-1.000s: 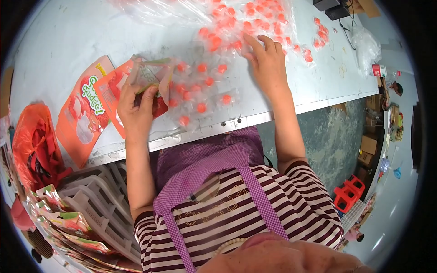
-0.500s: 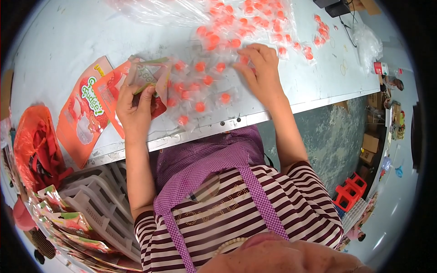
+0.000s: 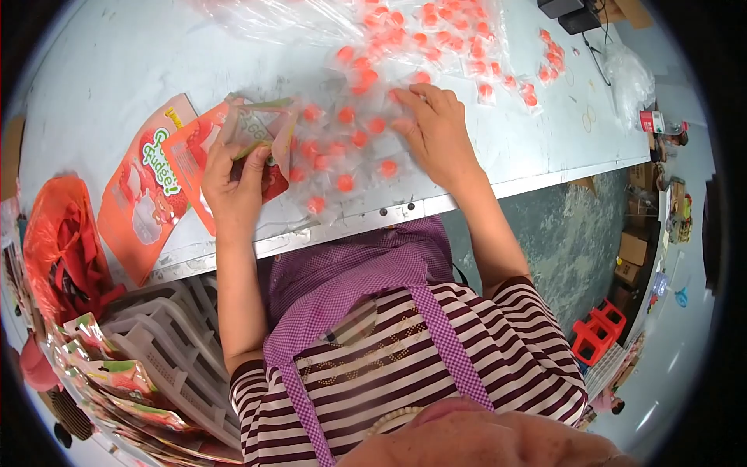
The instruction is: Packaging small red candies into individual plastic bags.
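1. Where the white table (image 3: 109, 93) meets its near edge, I see my left hand (image 3: 233, 183) pinching an open orange pouch (image 3: 261, 128) at its twelve o'clock.
2. My right hand (image 3: 436, 132), fingers pressed together, rests on wrapped orange candies (image 3: 350, 148) spreading toward nine o'clock.

The right hand (image 3: 436, 132) possibly covered some wrapped candies (image 3: 346, 148); the candy pile (image 3: 436, 23) was cut by the top edge.

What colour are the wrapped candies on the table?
Orange-red candies in clear wrappers, head view.
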`<state>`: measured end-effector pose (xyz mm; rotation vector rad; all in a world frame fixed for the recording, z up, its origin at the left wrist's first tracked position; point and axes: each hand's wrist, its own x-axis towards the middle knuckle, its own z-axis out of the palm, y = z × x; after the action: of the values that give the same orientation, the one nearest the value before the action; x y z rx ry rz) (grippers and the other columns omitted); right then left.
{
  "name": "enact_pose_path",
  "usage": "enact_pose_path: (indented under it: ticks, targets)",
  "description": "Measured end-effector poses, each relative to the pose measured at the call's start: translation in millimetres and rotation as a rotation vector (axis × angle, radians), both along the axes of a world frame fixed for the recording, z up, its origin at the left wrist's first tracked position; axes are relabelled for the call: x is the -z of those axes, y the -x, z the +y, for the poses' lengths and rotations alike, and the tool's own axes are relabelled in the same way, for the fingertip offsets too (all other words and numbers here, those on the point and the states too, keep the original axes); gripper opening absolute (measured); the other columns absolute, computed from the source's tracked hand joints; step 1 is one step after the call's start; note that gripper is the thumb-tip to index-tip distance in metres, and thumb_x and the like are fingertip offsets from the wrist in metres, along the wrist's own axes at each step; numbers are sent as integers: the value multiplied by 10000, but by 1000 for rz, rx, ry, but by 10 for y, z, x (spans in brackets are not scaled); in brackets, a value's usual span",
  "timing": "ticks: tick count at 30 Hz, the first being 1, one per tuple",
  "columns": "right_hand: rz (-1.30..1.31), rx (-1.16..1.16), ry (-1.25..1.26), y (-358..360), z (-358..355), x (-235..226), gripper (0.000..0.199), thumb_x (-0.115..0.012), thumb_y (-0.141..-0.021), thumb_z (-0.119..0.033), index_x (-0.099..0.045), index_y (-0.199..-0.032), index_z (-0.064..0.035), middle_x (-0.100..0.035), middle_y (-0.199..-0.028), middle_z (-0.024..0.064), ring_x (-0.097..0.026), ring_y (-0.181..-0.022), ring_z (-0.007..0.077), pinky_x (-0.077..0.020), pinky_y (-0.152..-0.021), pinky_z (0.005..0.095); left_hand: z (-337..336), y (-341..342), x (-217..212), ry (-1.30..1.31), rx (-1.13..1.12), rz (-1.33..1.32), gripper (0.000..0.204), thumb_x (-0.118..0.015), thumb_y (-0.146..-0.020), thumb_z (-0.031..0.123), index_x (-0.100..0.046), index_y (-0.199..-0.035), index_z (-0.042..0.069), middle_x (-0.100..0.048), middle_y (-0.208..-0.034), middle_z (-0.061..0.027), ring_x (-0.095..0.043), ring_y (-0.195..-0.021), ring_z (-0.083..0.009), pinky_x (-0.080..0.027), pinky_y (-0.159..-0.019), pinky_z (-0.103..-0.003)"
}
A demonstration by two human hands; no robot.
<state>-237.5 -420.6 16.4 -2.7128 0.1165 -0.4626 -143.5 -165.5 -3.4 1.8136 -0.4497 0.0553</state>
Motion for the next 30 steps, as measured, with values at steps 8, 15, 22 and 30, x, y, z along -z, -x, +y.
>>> enact_pose_path:
  ticks: [8,15,22,30]
  targets:
    - [29,-96,-50,25,46,-51,337,-638,-766,-201,-596,-1074,-71,-524,-1091,120,-464,-979,295,-354,-873,382,6,-2,25,22,-34,71,119,-687,-759,34,-583,-788,-16,-583,-938,-95,-543,-771,-133,-435,-635,-231]
    - [-9,-78,-44,89,118,-26,359,-656,-730,-175,-597,-1072,-81,-520,-1114,107,-452,-1005,288,-340,-890,374,-13,-2,-25,-52,-39,-45,121,-701,-742,41,-599,-789,-3,-566,-830,-71,-522,-751,-142,-418,-639,-241]
    - [21,-95,22,21,50,-80,373,-657,-729,-210,-599,-1082,-100,-511,-1121,99,-425,-1026,262,-289,-918,379,-9,6,-41,-22,-35,-2,118,-704,-738,33,-606,-793,0,-539,-786,-56,-496,-721,-134,-405,-628,-236]
    - [115,-84,109,-234,129,-84,416,-616,-788,-325,-556,-1167,-164,-512,-1131,86,-422,-1082,256,-285,-931,381,-19,4,-44,-60,-14,-72,98,-651,-782,15,-564,-802,-26,-515,-782,-44,-480,-727,-122,-388,-656,-224]
